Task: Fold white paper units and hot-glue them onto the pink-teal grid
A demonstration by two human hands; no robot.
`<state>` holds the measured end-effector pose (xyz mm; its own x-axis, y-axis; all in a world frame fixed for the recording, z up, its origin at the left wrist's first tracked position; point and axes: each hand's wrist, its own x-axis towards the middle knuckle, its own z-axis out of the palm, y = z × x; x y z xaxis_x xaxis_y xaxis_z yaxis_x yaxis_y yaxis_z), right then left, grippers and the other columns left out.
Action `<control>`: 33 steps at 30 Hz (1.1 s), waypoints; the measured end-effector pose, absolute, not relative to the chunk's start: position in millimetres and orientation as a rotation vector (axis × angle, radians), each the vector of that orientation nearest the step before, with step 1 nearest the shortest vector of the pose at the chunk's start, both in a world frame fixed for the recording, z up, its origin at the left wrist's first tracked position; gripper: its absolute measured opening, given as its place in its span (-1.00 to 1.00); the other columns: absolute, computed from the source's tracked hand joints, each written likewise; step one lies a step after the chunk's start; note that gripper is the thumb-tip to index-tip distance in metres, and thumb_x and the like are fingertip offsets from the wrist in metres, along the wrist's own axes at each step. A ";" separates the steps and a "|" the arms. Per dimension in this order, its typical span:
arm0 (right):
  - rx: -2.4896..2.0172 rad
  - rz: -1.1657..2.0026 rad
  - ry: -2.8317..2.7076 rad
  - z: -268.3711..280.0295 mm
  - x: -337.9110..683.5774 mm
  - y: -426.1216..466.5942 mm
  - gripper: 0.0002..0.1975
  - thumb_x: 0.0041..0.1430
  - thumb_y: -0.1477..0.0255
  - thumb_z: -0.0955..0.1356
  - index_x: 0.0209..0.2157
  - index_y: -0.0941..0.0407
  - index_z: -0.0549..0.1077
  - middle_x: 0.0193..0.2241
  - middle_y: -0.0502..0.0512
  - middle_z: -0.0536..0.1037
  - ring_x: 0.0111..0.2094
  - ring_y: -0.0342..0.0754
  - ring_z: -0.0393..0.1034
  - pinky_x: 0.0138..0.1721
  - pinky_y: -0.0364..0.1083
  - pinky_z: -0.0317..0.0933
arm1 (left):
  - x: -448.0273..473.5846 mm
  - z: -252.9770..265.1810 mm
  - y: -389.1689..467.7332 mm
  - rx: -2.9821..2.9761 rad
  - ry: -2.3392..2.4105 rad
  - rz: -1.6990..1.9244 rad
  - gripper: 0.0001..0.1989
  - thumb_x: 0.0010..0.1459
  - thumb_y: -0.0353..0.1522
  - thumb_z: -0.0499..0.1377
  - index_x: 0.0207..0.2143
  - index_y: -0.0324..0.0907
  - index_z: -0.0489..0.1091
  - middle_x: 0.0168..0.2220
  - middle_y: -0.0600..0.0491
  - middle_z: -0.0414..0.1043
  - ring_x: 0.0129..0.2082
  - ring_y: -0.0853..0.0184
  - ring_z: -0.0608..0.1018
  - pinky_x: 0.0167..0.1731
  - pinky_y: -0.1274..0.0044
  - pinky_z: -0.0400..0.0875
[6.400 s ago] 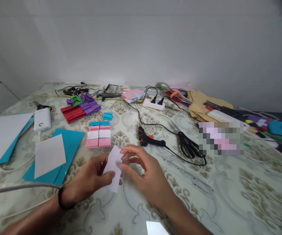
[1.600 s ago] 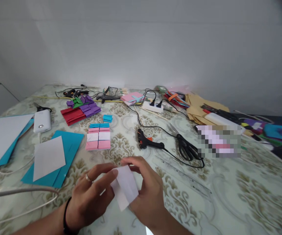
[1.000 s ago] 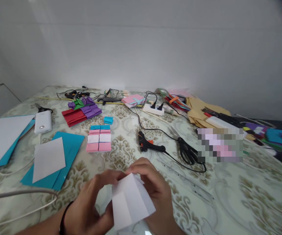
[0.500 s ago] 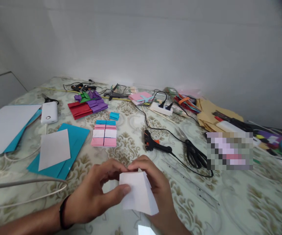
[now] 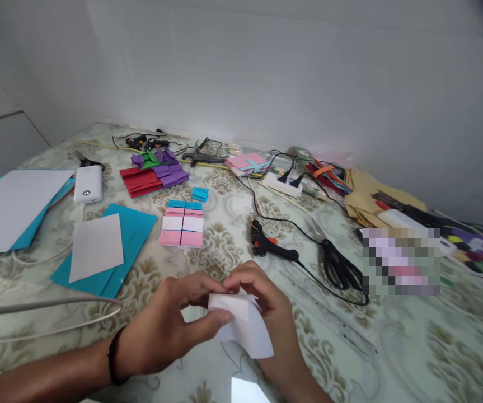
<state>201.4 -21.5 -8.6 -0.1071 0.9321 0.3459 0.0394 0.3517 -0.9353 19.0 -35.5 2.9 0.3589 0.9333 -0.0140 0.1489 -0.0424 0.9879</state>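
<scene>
The single view comes from a camera on the person's head, facing forward and down across the bench (image 5: 417, 358). It looks from close above the fingers (image 5: 195, 284), which sit low, near the middle of the frame. Beyond them it reaches the far edge, slanting down rightward, and the pale wall (image 5: 241, 67) behind.
</scene>
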 end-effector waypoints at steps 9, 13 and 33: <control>-0.974 1.033 -1.419 -10.1 201.4 -22.1 -0.85 0.08 0.56 0.52 -0.32 0.02 0.63 -0.41 0.00 0.54 -0.39 -0.03 0.44 -0.40 -0.13 0.28 | 18.7 8.0 -33.5 1.318 0.995 0.846 -0.69 0.35 -0.12 0.23 -0.14 -0.19 0.54 -0.34 0.04 0.56 -0.37 0.33 0.52 -0.40 0.56 0.35; -0.954 0.995 -1.425 -11.1 205.0 -23.0 -0.78 0.13 0.57 0.49 -0.21 -0.01 0.64 -0.33 0.01 0.56 -0.31 -0.02 0.47 -0.31 -0.10 0.32 | 19.9 8.6 -28.5 1.203 0.967 0.872 -0.69 0.32 -0.11 0.26 -0.23 -0.20 0.48 -0.40 0.09 0.48 -0.44 0.39 0.44 -0.47 0.59 0.27; -0.924 1.057 -1.501 -2.0 216.3 -17.9 -0.76 0.20 0.54 0.41 -0.15 0.01 0.66 -0.30 0.05 0.62 -0.29 -0.01 0.53 -0.27 -0.08 0.38 | 11.6 8.4 -20.3 1.290 1.069 0.910 -0.64 0.32 -0.09 0.26 -0.34 -0.21 0.49 -0.48 0.09 0.44 -0.49 0.39 0.42 -0.50 0.59 0.27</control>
<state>216.3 -17.9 -2.0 -0.1696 0.9364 0.3073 0.0265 0.3161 -0.9484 11.6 -20.3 8.4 0.2789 0.9551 -0.1000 0.0541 0.0883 0.9946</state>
